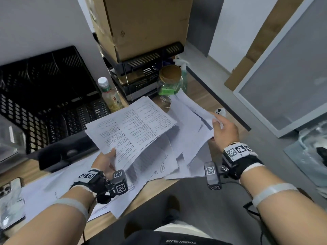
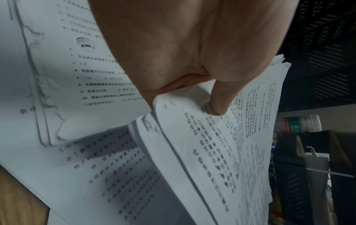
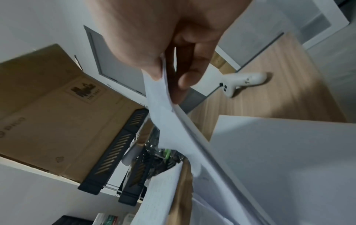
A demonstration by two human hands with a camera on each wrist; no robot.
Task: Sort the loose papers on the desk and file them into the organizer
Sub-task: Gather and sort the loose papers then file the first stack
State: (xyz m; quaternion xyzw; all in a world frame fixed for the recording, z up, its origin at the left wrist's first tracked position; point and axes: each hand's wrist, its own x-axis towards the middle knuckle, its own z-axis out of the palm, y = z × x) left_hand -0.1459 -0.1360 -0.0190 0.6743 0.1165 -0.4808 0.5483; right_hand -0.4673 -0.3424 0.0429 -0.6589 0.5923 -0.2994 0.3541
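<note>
1. While my left hand (image 1: 104, 162) pinched a printed stack (image 1: 131, 128) by its near corner, thumb on top and fingers curled beneath, I held it tilted above the desk (image 1: 200, 91), toward the middle of the near edge.
2. My right hand (image 1: 224, 131) clamped thumb against fingers on the far corner of a loose sheet (image 1: 192, 106), lifted off the pile near the desk's right edge.
3. The rest of the loose papers (image 1: 169, 160) lay fanned across the desk's near half, some hanging over the near edge.
4. The black mesh organizer (image 1: 47, 96) stood at the far left corner of the desk; I could not see any paper in it.
5. Risk, as I judged it: the stack was gripped at one corner only, so its lower sheets could fan out and slide free.
6. Risk: pulling the right-hand sheet could drag its neighbours off the near edge, or crease it at the pinch.
7. Risk: a wide sweep could knock over the plastic bottle (image 1: 109, 96) or the cork-lidded jar (image 1: 169, 80), both near the far edge, close to the papers.
8. Counts: two hands, one held stack, one held sheet, one organizer, one bottle, one jar, one white controller (image 1: 220, 111) at the right edge, one phone (image 1: 9, 197) at the left edge. The loose papers overlapped too much to count.
</note>
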